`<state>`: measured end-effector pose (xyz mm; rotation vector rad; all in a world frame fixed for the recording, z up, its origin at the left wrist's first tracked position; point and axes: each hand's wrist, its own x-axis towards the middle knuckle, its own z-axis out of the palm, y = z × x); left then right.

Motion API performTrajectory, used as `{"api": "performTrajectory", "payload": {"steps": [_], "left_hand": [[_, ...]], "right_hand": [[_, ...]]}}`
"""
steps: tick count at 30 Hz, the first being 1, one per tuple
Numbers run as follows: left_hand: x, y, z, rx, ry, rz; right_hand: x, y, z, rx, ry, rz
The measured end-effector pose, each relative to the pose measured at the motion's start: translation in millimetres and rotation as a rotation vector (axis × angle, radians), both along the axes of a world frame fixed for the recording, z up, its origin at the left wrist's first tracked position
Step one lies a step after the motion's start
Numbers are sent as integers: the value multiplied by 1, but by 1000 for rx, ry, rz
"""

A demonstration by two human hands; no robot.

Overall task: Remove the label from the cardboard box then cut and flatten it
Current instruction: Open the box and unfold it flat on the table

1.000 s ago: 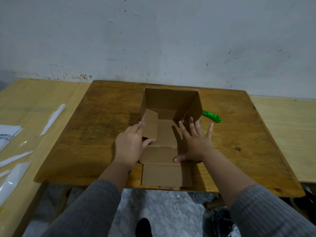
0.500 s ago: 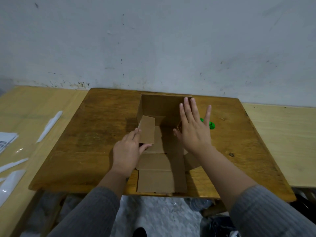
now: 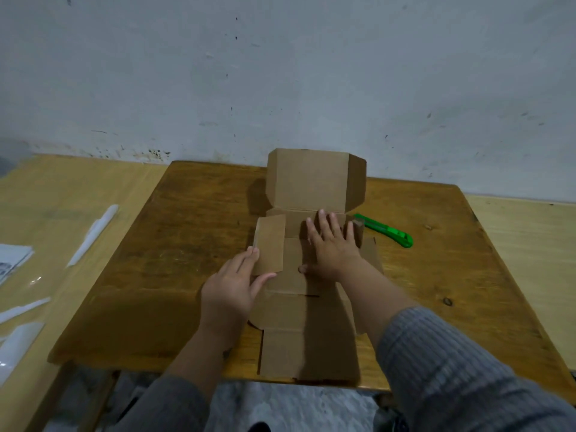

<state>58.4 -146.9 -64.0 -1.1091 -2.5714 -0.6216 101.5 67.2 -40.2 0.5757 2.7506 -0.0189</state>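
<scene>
Nearest the camera, two grey ribbed sleeves enter from the bottom edge, one to each side. Between them the cardboard box (image 3: 307, 313) lies opened out on the dark wooden counter (image 3: 174, 251), its nearest panel reaching the near edge of the counter and slightly overhanging it.

Left hand (image 3: 230, 288): resting at the left side of the box, fingers straight and together along the outside of a small side flap (image 3: 269, 244), thumb spread onto the cardboard in front of that flap. The flap stands partly raised. The grip is open; nothing is clasped.

Right hand (image 3: 332, 244): palm down, fingers spread and straight, pressing flat on the central panels of the box. Grip open, holding nothing. A second side flap rises just beside its little finger, largely hidden by the hand.

Beyond the hands, the far panel of the box stands upright, with angled wings at both sides, close to the wall.

A green utility knife (image 3: 386, 233) lies on the counter just right of the box, apart from both hands.

To the left, a lighter wooden counter (image 3: 46, 188) adjoins, carrying white strips (image 3: 93, 233) and a sheet of printed paper (image 3: 12, 260) at the frame edge. Another light surface adjoins on the right. A grey-white marked wall (image 3: 280, 73) closes the scene.
</scene>
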Motion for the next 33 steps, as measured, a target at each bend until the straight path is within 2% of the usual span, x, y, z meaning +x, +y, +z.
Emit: {"api": "performTrajectory", "payload": {"steps": [3, 7, 10, 12, 15, 18, 20, 24, 25, 29, 33], "left_hand": [[-5, -9, -8, 24, 39, -16], [-6, -14, -12, 88, -90, 59], [-2, -15, -12, 181, -153, 245], [-4, -18, -6, 58, -56, 292], [-19, -26, -8, -235, 164, 67], [-36, -35, -16, -385, 212, -32], [-41, -38, -13, -468, 111, -20], [-46, -25, 11, -655, -445, 67], [-47, -21, 14, -720, -520, 78], [-51, -22, 14, -831, -547, 42], [-47, -31, 2, -793, -504, -7]], "right_hand": [[-7, -4, -8, -277, -79, -69], [-14, 0, -8, -316, -163, -82], [-16, 2, -10, -319, -164, -71], [-15, 1, -13, -319, -155, -69], [-13, 2, -14, -316, -142, -65], [-13, 2, -13, -305, -141, -57], [-12, 3, -13, -299, -142, -49], [-14, 5, -13, -300, -151, -49], [-14, 5, -13, -300, -154, -50], [-15, 6, -12, -311, -148, -54], [-5, 4, -21, -277, -119, -31]]}}
